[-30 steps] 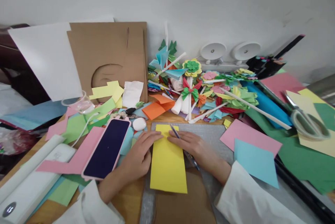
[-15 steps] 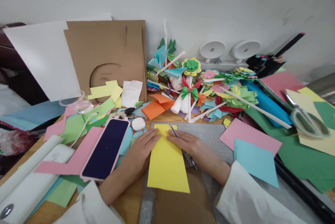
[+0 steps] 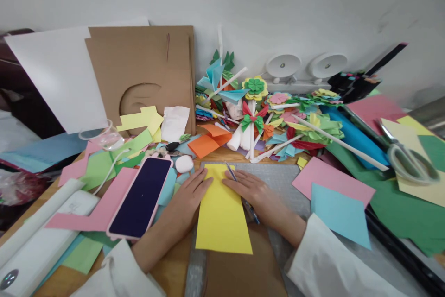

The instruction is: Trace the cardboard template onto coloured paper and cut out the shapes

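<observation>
The left hand (image 3: 190,195) lies flattened at the yellow paper's (image 3: 224,223) left edge; the right hand (image 3: 255,191), gripping a pen (image 3: 251,211), touches its right edge, over the gray mat (image 3: 278,174), near middle.

Paper strip (image 3: 224,220): between the left hand (image 3: 187,197) and right hand (image 3: 255,195), over the mat (image 3: 282,175)
Slim tool (image 3: 252,212): in the right hand, crossing the strip's right edge
Cardboard piece (image 3: 245,274): on the mat, near side of the grip
Phone (image 3: 142,199): left of the grip, atop paper scraps (image 3: 111,197)
Scissors (image 3: 403,153): over there, well right of the grip, on loose sheets (image 3: 426,196)
Paper flowers (image 3: 255,86): heaped straight beyond the grip, before the wall (image 3: 243,0)
Cardboard panels (image 3: 142,65): beyond it too, left of those flowers
</observation>
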